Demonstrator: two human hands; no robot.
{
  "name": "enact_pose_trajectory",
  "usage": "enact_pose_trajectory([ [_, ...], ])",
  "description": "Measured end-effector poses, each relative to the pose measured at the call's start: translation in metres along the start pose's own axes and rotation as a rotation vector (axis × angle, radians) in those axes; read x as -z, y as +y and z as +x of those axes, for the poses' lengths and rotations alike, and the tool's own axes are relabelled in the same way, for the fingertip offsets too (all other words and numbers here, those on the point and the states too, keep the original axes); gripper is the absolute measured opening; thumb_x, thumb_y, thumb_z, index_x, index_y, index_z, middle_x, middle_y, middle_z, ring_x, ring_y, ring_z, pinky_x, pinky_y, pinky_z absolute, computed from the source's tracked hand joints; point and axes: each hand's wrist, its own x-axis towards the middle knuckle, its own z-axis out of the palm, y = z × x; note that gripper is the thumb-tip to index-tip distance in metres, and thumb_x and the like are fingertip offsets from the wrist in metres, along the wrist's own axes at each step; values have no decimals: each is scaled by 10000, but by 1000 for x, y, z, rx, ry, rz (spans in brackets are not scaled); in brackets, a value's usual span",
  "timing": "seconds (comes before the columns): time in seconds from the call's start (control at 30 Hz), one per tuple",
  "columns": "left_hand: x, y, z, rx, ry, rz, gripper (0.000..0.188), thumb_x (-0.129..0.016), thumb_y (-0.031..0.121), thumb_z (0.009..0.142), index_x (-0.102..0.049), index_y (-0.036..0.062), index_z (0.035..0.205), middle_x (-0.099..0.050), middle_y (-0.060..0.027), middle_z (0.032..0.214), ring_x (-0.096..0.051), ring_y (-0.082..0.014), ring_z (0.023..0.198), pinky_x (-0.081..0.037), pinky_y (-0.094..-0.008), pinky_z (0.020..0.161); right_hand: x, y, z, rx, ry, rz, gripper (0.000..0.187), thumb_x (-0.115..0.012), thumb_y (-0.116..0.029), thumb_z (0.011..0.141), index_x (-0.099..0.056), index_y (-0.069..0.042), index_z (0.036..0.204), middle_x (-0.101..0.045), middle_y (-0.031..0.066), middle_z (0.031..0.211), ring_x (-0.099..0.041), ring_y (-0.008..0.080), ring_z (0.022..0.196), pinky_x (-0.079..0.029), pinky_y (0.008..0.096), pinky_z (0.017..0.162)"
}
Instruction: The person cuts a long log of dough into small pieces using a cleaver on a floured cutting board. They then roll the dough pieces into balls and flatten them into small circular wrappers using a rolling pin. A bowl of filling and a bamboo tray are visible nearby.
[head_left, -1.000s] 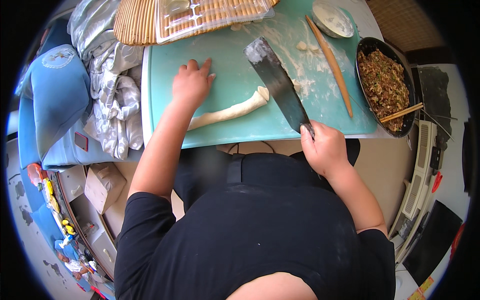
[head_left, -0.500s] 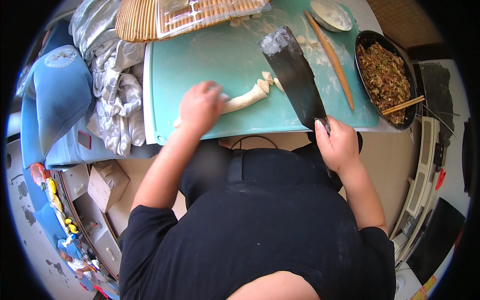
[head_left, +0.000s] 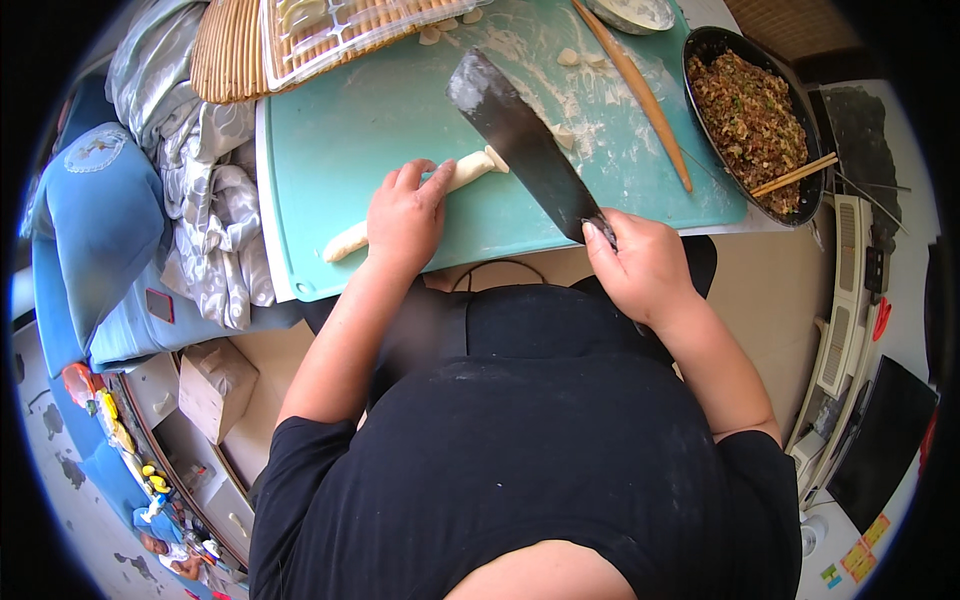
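A pale dough roll (head_left: 467, 172) lies slantwise on the floured teal cutting board (head_left: 310, 165). My left hand (head_left: 406, 218) is wrapped over its middle, with the fingers curled on it and the roll's near-left end sticking out below. The right hand (head_left: 645, 265) grips the handle of a dark, flour-smeared cleaver (head_left: 530, 150). Its wide blade reaches up and left over the board, beside the roll's far end, where a thin slice stands partly parted. One cut dough piece (head_left: 563, 136) shows past the blade's right side; anything under the blade is hidden.
A wooden rolling pin (head_left: 637, 88) and a bowl of flour (head_left: 636, 14) are at the back right. Beside them stands a black pan (head_left: 690, 70) of minced filling, with chopsticks (head_left: 797, 174) across its rim. A bamboo tray (head_left: 222, 55) bearing a clear plastic tray (head_left: 370, 42) overhangs the back left.
My left hand has come down onto the dough roll, its fingers closer around it. The cleaver has moved left to the roll's cut end, covering loose pieces seen before. The view has shifted slightly.
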Motion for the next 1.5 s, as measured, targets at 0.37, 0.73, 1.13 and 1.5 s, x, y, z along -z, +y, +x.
enact_pose_trajectory([
  [0.37, -6, -8, 10, 171, -22, -16, 235, -616, 196, 826, -647, 143, 1053, -596, -63, 960, -577, -284, 860, -489, -373, 719, -15, -9, 19, 3, 7, -46, 178, -519, -202, 869, -612, -50, 862, -595, 137, 648, -574, 342, 591, -451, 415, 541],
  [0.73, -4, -4, 14, 238, -91, -28, 238, -627, 227, 816, -653, 151, 1040, -599, -58, 928, -589, -272, 837, -489, -369, 709, -23, -14, 26, 10, -49, -38, 170, -521, -193, 867, -603, -45, 852, -584, 139, 619, -568, 347, 572, -450, 423, 537],
  [1.13, -5, -4, 14, 252, -104, -44, 239, -627, 209, 805, -654, 144, 1034, -593, -65, 956, -589, -278, 856, -494, -369, 708, -37, -23, 42, -36, -222, -166, 218, -469, -195, 884, -569, -28, 786, -588, 158, 636, -582, 370, 610, -466, 443, 565],
  [1.5, 7, 2, 4, 47, -75, -142, 312, -708, 187, 735, -573, 76, 993, -594, -81, 948, -580, -295, 852, -475, -386, 736, -31, 5, 33, -70, -126, -72, 244, -489, -246, 893, -583, -28, 840, -609, 161, 708, -598, 356, 680, -481, 402, 629],
])
